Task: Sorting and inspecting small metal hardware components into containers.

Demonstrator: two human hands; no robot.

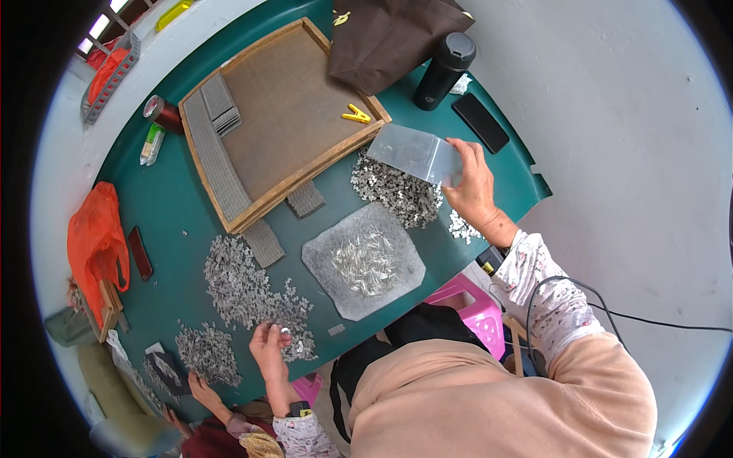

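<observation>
My right hand [475,187] grips the edge of a translucent, box-shaped plastic piece [412,151], tilted over a pile of small shiny metal parts [393,191]. My left hand [269,353] is closed at the fingertips on a small shiny metal piece [285,331], by the near edge of a heap of small grey parts [237,278]. Between my hands lies a grey mat [328,286] with thin silvery pins [366,263] scattered on it. A smaller cluster of bright metal parts [463,227] sits below my right hand.
A wooden-framed tray [279,91] holds rows of grey strips and a yellow clip [356,114]. Behind stand a brown bag [397,38] and black flask [445,72]; a phone [480,123] lies right. A co-worker's hand [206,393] touches another grey heap [208,355].
</observation>
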